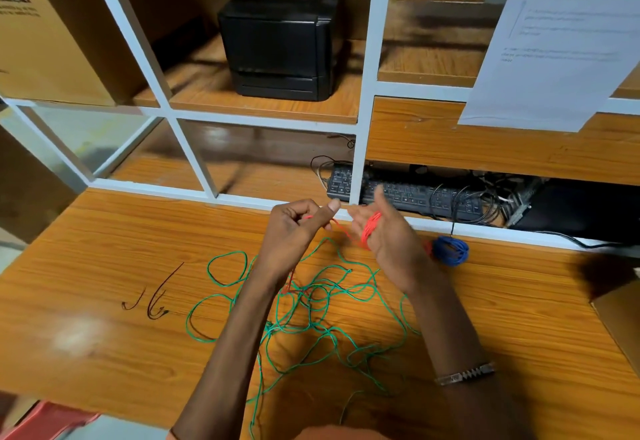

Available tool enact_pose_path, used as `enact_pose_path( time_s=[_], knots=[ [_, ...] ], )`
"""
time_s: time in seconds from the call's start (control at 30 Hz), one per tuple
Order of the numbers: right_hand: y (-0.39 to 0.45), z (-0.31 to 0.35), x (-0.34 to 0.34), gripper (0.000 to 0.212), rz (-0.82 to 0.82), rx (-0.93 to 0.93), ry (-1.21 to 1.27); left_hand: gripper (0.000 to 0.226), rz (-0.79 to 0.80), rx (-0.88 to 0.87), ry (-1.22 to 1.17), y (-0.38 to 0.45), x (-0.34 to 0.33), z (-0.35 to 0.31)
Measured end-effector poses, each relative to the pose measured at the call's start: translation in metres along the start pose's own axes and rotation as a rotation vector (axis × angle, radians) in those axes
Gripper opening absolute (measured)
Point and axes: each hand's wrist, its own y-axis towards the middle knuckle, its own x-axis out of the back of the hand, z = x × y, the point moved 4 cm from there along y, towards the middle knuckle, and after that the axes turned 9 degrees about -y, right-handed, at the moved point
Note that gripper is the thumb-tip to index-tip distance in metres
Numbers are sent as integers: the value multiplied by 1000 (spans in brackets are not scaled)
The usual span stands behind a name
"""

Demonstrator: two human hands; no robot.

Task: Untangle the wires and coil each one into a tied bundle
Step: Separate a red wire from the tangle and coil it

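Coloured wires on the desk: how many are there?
3. The red wire is wound round the right hand, the green wire lies loose in the middle, and the blue wire sits coiled right. More may be hidden.

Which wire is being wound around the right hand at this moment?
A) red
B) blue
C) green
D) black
A: red wire loops around the right hand, fed by the left hand; the green wire lies tangled on the desk.
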Motion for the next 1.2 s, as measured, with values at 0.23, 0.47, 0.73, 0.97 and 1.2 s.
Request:
enact_pose_path(
  time_s=[0.23,0.47,0.73,0.97,1.2],
  knots=[
    [-18,-19,-24,100,440,-220,-429,46,54,11,20,0,-3,7],
    [-27,-18,-35,99,867,-262,-21,61,133,68,32,-3,1,10],
    [-12,25,-2,66,464,180,820,63,109,53,213,3,3,42],
    [4,26,6,54,-260,308,258,65,303,-4,292,-7,-12,46],
    [6,-15,0,91,-175,-120,-827,59,89,-28,317,5,2,48]
  ],
)
